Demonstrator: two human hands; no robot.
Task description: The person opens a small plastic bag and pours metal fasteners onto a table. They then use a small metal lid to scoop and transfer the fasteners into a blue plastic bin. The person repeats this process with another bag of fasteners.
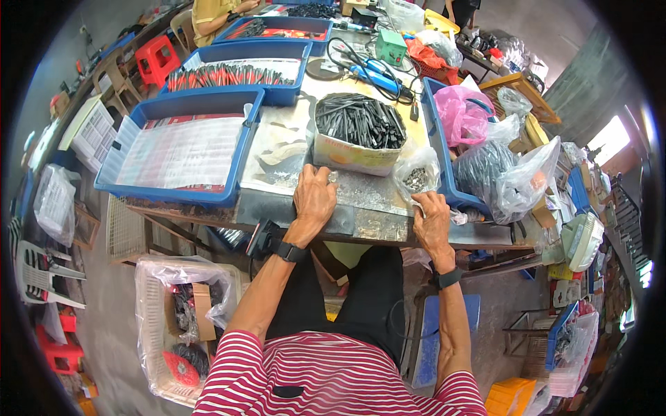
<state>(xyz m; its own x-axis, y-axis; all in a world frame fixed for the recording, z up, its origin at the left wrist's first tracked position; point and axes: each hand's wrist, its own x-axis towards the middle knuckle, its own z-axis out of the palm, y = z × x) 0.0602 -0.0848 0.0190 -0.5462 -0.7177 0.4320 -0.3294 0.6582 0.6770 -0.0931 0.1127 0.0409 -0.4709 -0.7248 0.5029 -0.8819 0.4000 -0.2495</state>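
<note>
Metal table edge [361, 225] under left hand [314, 197], flat and empty; right hand [431, 222] pinching clear bag [416, 177].

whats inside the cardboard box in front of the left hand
The open cardboard box is heaped with thin black stick-shaped parts; whatever lies beneath that top layer is covered.

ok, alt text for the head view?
Seated person's left hand and right hand rest on a metal worktable, before a box of black rods and a small clear bag; blue trays sit left.
</note>
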